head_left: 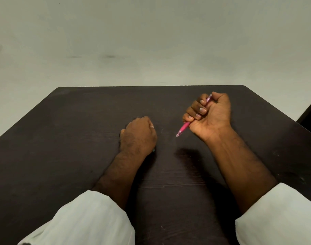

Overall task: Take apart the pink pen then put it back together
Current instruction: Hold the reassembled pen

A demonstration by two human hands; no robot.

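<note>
A dark wooden table (63,138) fills the lower part of the view, its far edge meeting a plain pale wall (151,41). The right hand (211,115) is raised above the table's right half, toward its far edge, palm turned to the camera, and grips the pink pen (184,127) in a closed fist: the four fingers (195,106) are curled over the barrel and the thumb is folded at the top. The pen runs slantwise through the fist, clear of the table. Its pale translucent upper end pokes out above the fingers, and its deeper pink grip and pointed tip stick out below the little finger, aimed down toward the table's middle. From what shows outside the fist, the pen looks to be in one piece. The left hand (138,137) sits low at the middle of the table, back upward, fingers curled under into a fist; whether anything lies inside it cannot be told, and a tiny pale-green speck at its near right edge is too small to make out. Both forearms reach in from the table's near edge out of white sleeves (91,221).
</note>
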